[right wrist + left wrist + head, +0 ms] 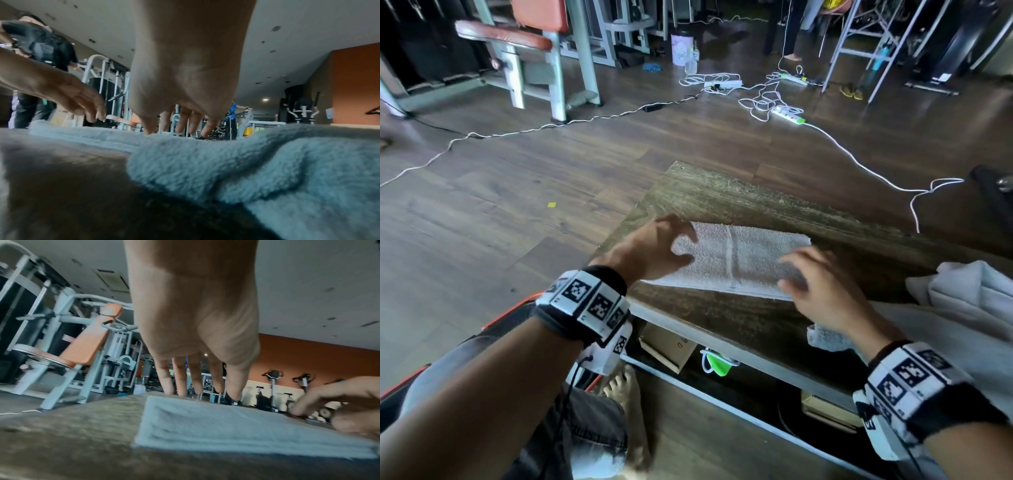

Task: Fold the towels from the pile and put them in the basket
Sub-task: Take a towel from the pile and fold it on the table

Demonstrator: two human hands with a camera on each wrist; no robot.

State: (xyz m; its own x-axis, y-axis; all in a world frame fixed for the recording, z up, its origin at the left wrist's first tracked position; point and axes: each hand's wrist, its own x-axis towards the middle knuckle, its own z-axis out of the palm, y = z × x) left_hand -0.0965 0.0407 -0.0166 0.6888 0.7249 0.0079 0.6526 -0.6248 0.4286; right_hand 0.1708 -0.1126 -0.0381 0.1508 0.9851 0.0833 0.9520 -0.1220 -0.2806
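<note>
A white towel [732,260] lies folded into a long flat strip on the wooden table [739,202]. My left hand [671,245] hangs over its left end with fingers spread and loosely bent. In the left wrist view the fingertips [195,389] reach down at the towel's [226,423] far edge. My right hand [808,274] lies with straight fingers on the towel's right end. Its fingertips [150,129] touch the folded towel [92,134] in the right wrist view. The pile of unfolded towels [969,301] sits at the right. No basket is in view.
A crumpled towel end [267,162] lies under my right wrist. Boxes and a green object [717,365] sit on the shelf below the table. Cables and power strips [787,113] cross the floor beyond. Gym machines [86,340] stand further back.
</note>
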